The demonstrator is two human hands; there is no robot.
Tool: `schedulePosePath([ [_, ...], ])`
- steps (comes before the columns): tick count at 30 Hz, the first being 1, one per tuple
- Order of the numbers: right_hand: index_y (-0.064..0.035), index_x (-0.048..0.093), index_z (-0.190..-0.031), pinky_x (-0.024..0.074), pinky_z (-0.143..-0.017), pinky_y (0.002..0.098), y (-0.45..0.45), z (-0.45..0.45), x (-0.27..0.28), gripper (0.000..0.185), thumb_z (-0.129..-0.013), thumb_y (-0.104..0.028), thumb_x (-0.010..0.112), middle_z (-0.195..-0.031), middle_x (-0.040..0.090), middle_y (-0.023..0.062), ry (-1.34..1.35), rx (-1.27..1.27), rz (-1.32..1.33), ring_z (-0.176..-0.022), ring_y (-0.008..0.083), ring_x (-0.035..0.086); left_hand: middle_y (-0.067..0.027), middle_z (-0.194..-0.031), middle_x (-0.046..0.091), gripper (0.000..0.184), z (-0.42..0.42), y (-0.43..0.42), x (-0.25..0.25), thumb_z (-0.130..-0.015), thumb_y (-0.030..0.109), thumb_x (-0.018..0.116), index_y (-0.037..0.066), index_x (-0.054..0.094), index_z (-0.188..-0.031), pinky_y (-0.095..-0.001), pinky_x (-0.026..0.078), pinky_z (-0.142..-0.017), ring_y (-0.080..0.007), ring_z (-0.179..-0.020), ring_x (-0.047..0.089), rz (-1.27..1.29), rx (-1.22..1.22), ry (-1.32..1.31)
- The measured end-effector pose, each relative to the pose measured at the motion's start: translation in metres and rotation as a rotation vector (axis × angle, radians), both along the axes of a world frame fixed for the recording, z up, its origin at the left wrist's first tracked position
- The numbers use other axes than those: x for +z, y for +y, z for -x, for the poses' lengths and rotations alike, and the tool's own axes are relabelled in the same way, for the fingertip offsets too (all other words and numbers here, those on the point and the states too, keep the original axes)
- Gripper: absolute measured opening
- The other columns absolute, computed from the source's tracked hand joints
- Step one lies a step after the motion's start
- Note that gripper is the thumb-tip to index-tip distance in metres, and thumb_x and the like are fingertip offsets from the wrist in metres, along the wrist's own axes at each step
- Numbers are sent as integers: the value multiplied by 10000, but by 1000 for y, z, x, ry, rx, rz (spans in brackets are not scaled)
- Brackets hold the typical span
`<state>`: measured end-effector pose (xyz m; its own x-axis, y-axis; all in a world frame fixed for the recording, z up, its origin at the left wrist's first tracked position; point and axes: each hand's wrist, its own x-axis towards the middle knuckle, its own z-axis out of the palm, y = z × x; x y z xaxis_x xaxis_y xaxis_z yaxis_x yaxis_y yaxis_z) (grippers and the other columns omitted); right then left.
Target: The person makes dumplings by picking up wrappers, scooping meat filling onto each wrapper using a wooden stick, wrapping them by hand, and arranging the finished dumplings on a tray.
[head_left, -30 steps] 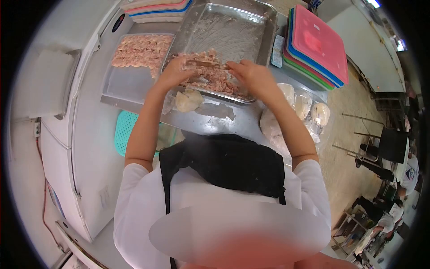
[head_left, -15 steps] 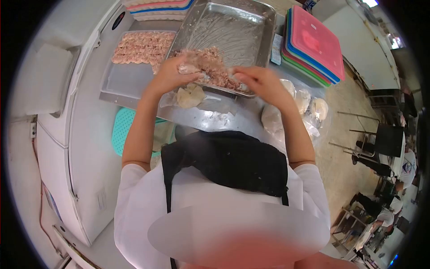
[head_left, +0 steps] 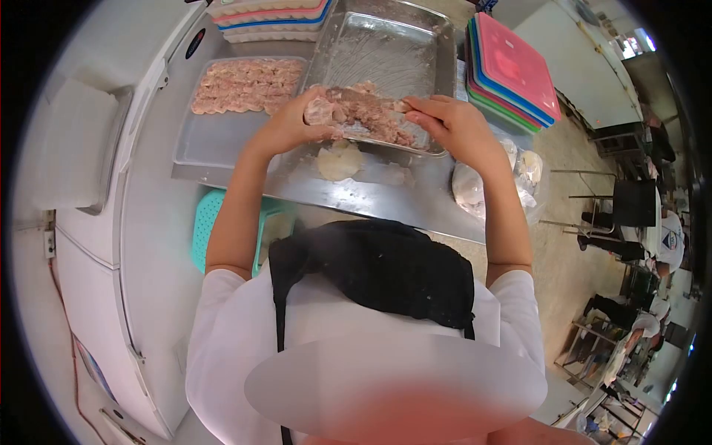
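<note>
My left hand (head_left: 293,126) is closed around a dumpling (head_left: 319,113), a thin pale wrapper with pink meat in it, at the near left corner of the metal tray (head_left: 445,59). Ground meat (head_left: 371,115) lies heaped in the tray's near part, between my hands. Over its right side my right hand (head_left: 449,122) is pinched on a small tool, mostly hidden by the fingers, its tip toward the meat. A stack of round dumpling wrappers (head_left: 340,161) rests on the metal table just in front of the tray.
Left of the tray, rows of filled dumplings (head_left: 248,85) lie in a plastic tray (head_left: 211,144). Stacked filled trays (head_left: 271,18) stand behind. Coloured lids (head_left: 515,67) are piled at right, near bagged wrappers (head_left: 469,185). A teal basket (head_left: 208,222) is below; people (head_left: 671,241) are far right.
My right hand has lifted slightly and moved right. The left hand stays by the tray's near left corner, its dumpling now more clearly visible. The view has shifted a little.
</note>
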<state>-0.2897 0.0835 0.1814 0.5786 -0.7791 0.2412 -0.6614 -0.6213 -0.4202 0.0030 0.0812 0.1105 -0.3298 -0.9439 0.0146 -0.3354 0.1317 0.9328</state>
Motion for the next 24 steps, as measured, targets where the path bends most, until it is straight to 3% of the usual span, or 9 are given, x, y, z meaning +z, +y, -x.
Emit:
schedulePosePath([
  [1,-48,638,-1109,486,-681,370,7,-11,1,300,-887,-248,611,-894,654,157,-14,23,4,-780,335,613,-72,-1019,648,413,-9,2,2,-714,282,806,36,632,-997,-304,462,-857,-165,-947,602,-82,0,2],
  [4,-30,630,-1130,487,-704,361,21,-54,-4,311,-894,-233,608,-943,659,170,-37,63,-50,-799,337,613,-82,-1041,644,453,-32,1,2,-711,300,811,33,628,-1029,-301,473,-844,-166,-945,606,177,-131,105],
  [7,-29,626,-1141,485,-714,353,22,-90,-22,307,-902,-221,607,-961,661,170,-28,26,-180,-804,327,615,-67,-1061,644,443,-70,0,5,-715,184,809,26,641,-1093,-302,461,-868,-153,-983,588,70,-153,-113],
  [9,-17,615,-1153,483,-717,345,22,-99,-22,318,-907,-218,607,-963,668,162,-16,-13,-204,-801,306,627,-87,-1079,638,487,-93,1,-11,-717,207,808,27,624,-1130,-311,457,-869,-169,-993,586,161,-55,-58],
  [12,5,609,-1155,470,-685,295,29,-106,-40,318,-921,-211,601,-880,680,95,-250,-62,-213,-758,199,621,-111,-1105,629,563,-130,0,-23,-715,247,801,26,587,-1187,-318,447,-876,-191,-1006,581,82,13,-132],
  [16,-18,617,-1175,375,-554,205,53,-97,-85,297,-942,-199,583,-723,558,-21,-508,-329,-399,-624,55,493,-135,-1083,626,630,-182,-20,-73,-711,278,778,28,543,-1239,-332,439,-891,-240,-991,590,23,-28,-264],
  [18,-43,621,-1193,304,-490,171,70,-96,-94,292,-952,-200,570,-680,481,-59,-634,-463,-523,-557,12,408,-154,-1098,617,615,-187,-24,-92,-708,266,766,28,545,-1230,-354,439,-902,-280,-1008,585,128,1,-409],
  [21,-61,613,-1216,237,-442,167,94,-98,-96,304,-959,-211,554,-648,440,-71,-715,-646,-601,-506,3,334,-186,-1125,595,626,-180,-28,-111,-712,256,752,33,519,-1248,-388,438,-909,-330,-1036,568,222,35,-445],
  [24,-27,622,-1197,267,-485,182,108,-95,-93,302,-946,-189,579,-650,462,-65,-775,-731,-614,-558,18,374,-215,-1188,564,673,-165,-33,-120,-730,249,734,37,458,-1306,-397,433,-926,-356,-1093,543,188,57,-419],
])
